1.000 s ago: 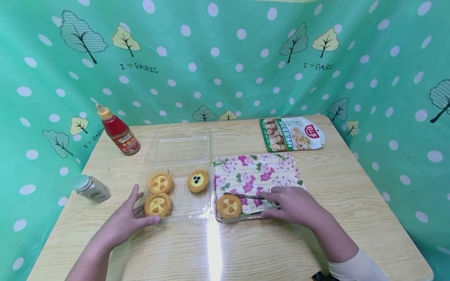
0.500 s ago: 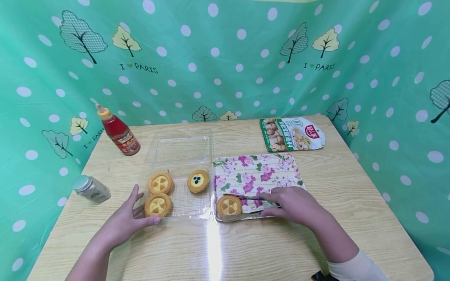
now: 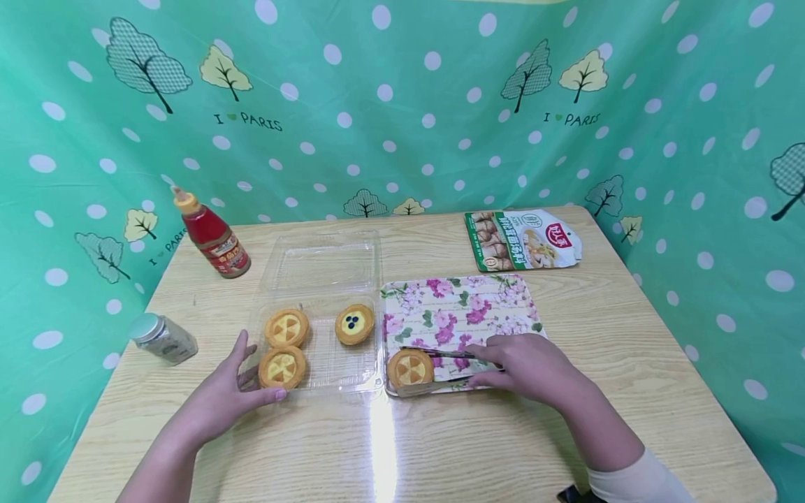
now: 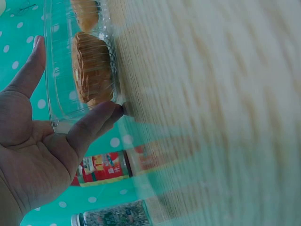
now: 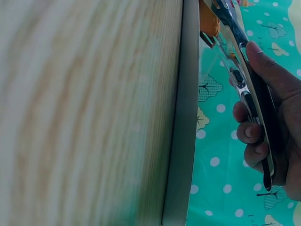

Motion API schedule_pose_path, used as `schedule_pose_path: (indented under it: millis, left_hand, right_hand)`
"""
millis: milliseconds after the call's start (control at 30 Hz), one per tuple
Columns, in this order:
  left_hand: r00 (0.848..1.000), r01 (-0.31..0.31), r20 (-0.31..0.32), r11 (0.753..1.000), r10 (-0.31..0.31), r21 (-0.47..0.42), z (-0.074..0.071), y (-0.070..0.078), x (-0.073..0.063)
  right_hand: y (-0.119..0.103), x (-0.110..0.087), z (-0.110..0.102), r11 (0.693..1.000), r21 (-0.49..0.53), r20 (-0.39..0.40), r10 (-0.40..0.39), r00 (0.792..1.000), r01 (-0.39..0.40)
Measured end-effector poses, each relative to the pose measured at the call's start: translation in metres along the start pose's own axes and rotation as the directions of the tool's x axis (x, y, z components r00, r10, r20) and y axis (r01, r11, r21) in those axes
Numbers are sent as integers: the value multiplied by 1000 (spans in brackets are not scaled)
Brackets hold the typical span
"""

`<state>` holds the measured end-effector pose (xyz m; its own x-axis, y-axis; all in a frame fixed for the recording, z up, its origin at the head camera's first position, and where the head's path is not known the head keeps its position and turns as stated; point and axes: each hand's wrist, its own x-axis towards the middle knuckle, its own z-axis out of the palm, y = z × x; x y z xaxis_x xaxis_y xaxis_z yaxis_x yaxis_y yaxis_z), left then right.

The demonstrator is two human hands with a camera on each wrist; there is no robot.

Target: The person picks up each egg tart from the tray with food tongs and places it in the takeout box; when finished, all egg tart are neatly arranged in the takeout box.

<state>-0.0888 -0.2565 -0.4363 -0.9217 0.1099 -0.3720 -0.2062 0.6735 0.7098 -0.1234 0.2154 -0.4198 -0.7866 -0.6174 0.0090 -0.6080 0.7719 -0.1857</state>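
My left hand [image 3: 220, 398] rests at the near left corner of a clear plastic clamshell box [image 3: 327, 363], thumb along its front and fingers spread along its side. Inside the box are two tarts with wedge-patterned tops, one tart [image 3: 282, 367] nearer me, and a tart with dark berries [image 3: 354, 324]. Metal tongs with dark handles [image 5: 258, 94] are gripped in my right hand [image 3: 525, 367]. Their two arms stand on either side of another wedge-patterned tart [image 3: 410, 369] at the near left corner of a flowered tray [image 3: 440, 300]. Whether both tong tips touch that tart is unclear.
The box's open lid [image 3: 323, 262] lies flat behind it. A red sauce bottle [image 3: 214, 234] stands at the back left, with a capped jar [image 3: 163, 337] nearer. A food packet [image 3: 522, 239] lies behind the tray. Green patterned cloth surrounds the wooden table [image 3: 302, 447].
The tongs' arms have spread slightly apart around the tart on the tray. My left hand, the box and the other tarts stay put.
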Motion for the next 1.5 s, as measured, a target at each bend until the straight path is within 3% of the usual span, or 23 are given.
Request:
schedule_pose_path:
  millis: [367,933,1167,1500]
  left_hand:
    - [1000,-6,-2,1000,6,7,0,0,0]
    - [1000,-7,-2,1000,7,2,0,0,-1]
    - [1000,-12,-2,1000,12,-6,0,0,0]
    - [1000,-19,-6,1000,19,-12,0,-2,0]
  right_hand:
    - [0,0,-6,1000,10,15,27,1000,-27]
    - [6,3,-23,998,5,-84,69,994,-69]
    - [3,9,-30,998,16,-141,55,988,-53]
    - [-9,22,-37,999,32,-149,33,988,-29]
